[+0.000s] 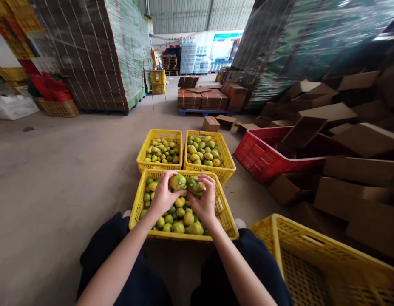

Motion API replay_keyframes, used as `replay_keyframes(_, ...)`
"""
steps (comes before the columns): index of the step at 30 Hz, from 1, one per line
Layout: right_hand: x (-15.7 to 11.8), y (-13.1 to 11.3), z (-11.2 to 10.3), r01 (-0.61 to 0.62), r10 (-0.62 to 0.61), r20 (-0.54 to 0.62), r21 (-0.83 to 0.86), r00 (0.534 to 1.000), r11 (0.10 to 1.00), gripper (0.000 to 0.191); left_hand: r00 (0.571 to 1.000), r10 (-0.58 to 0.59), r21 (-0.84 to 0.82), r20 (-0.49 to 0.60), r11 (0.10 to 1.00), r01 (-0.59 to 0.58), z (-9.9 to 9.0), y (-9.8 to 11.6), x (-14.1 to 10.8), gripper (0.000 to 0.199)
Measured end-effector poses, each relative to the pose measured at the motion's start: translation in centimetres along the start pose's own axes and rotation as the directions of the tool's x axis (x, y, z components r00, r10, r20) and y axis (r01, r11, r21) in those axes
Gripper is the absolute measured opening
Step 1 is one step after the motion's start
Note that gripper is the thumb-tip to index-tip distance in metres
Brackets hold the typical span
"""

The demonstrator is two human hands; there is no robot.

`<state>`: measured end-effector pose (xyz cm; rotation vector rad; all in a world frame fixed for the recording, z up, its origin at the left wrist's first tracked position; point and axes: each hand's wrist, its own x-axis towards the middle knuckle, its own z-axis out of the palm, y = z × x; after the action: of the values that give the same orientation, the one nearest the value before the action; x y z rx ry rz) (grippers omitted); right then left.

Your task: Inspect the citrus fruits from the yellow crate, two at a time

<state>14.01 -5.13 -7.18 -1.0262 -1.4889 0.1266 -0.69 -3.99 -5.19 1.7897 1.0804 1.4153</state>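
Note:
My left hand [166,193] is closed round a green-yellow fruit [178,182], thumb below and fingers on top. Close beside it, my right hand [205,197] grips a darker green fruit [193,184] with some yellow on it. Both hands are above the near yellow crate [230,225], which holds many green and yellow fruits [178,227]. Behind it stand two more yellow crates, the left one [140,155] with mostly yellow-green fruits and the right one [228,163] with larger ones.
At the lower right is a yellow crate [276,238]. A red crate [260,157] and a heap of cardboard boxes [359,187] lie to the right. Wrapped stacks [88,55] rise on both sides; bundled cardboard [212,100] sits on a blue pallet ahead.

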Motion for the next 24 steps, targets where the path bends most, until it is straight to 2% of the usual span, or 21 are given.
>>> replay_keyframes(3, 0.0, -0.1, 0.0, -0.01, 0.01, -0.001, 0.04, 1.0, 0.999, 0.041, 1.0, -0.013, -0.017, -0.011, 1.0, 0.013, -0.2, 0.4, 0.0, 0.048)
replay_keyframes(6, 0.2, -0.7, 0.0, -0.116, 0.119, -0.013, 0.149, 0.993, 0.982, 0.04, 0.995, -0.079, -0.126, -0.053, 0.989, 0.072, -0.3, 1.1, 0.0, 0.049)
replay_keyframes(8, 0.4, -1.3, -0.2, -0.242, 0.254, -0.005, 0.286, 0.967, 0.927, 0.043, 0.978, -0.195, -0.291, -0.072, 0.942, 0.167, -0.2, 1.5, 0.1, 0.048)
replay_keyframes(10, 0.8, -1.8, -0.4, -0.389, 0.406, 0.066, 0.461, 0.912, 0.798, 0.049, 0.926, -0.378, -0.486, -0.021, 0.813, 0.32, -0.3, 1.7, 0.4, 0.042)
replay_keyframes(11, 0.9, -2.0, -0.6, -0.467, 0.475, 0.137, 0.543, 0.869, 0.699, 0.051, 0.876, -0.48, -0.567, 0.047, 0.709, 0.419, -0.3, 1.7, 0.5, 0.036)
replay_keyframes(13, 1.3, -2.2, -0.8, -0.61, 0.564, 0.319, 0.646, 0.762, 0.459, 0.048, 0.731, -0.633, -0.655, 0.254, 0.444, 0.612, -0.5, 1.6, 0.8, 0.031)
replay_keyframes(14, 1.4, -2.3, -0.9, -0.661, 0.583, 0.401, 0.668, 0.707, 0.342, 0.043, 0.659, -0.658, -0.668, 0.366, 0.308, 0.678, -0.6, 1.6, 0.9, 0.035)
replay_keyframes(15, 1.5, -2.2, -0.9, -0.698, 0.589, 0.473, 0.677, 0.655, 0.234, 0.037, 0.606, -0.647, -0.674, 0.462, 0.188, 0.714, -0.8, 1.6, 1.0, 0.042)
replay_keyframes(16, 1.5, -2.2, -0.8, -0.723, 0.585, 0.534, 0.678, 0.61, 0.133, 0.032, 0.581, -0.615, -0.684, 0.534, 0.091, 0.724, -0.9, 1.6, 1.0, 0.047)
replay_keyframes(17, 1.5, -2.1, -0.8, -0.736, 0.578, 0.587, 0.676, 0.567, 0.037, 0.029, 0.577, -0.574, -0.697, 0.581, 0.014, 0.717, -0.9, 1.5, 1.0, 0.049)
replay_keyframes(19, 1.5, -1.9, -0.5, -0.742, 0.57, 0.675, 0.651, 0.469, -0.161, 0.029, 0.579, -0.536, -0.729, 0.615, -0.105, 0.677, -0.9, 1.5, 1.0, 0.047)
replay_keyframes(20, 1.5, -1.7, -0.4, -0.729, 0.576, 0.707, 0.634, 0.411, -0.258, 0.03, 0.562, -0.553, -0.741, 0.615, -0.163, 0.651, -0.8, 1.4, 0.9, 0.045)
replay_keyframes(22, 1.3, -1.3, -0.1, -0.657, 0.629, 0.723, 0.625, 0.285, -0.421, 0.029, 0.489, -0.629, -0.759, 0.604, -0.269, 0.593, -0.4, 1.2, 0.9, 0.043)
replay_keyframes(24, 1.0, -0.6, 0.2, -0.564, 0.702, 0.696, 0.645, 0.154, -0.516, 0.028, 0.398, -0.709, -0.774, 0.582, -0.333, 0.538, 0.1, 0.8, 0.9, 0.04)
